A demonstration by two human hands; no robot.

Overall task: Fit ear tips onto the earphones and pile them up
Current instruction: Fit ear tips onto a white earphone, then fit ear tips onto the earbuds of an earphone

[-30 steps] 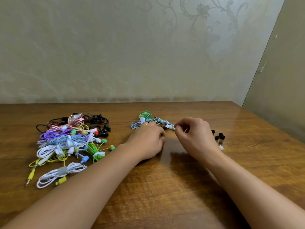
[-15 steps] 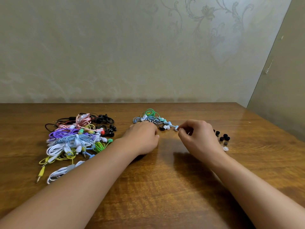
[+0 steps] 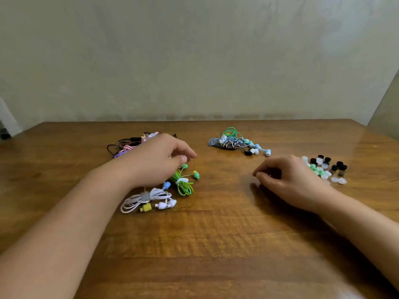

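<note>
Brown wooden desk [image 3: 216, 244] fills the lower frame in the head view. Left of centre, the left hand [image 3: 155, 162] hovers with fingers loosely curled over a heap of bundled earphones [image 3: 138, 145], beside a green bundle [image 3: 182, 181] and a white one [image 3: 146, 199]; whether it holds anything is unclear. Right hand [image 3: 287, 180] sits curled, apparently holding nothing, just beside loose ear tips [image 3: 326, 168] at right. Finished earphones [image 3: 233, 143] lie at upper centre.

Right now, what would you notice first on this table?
The left hand hovers over a colourful heap of earphones at the table's left. A smaller pile of earphones sits further back in the middle, and beside the right hand lies a scatter of black, white and green ear tips.
</note>
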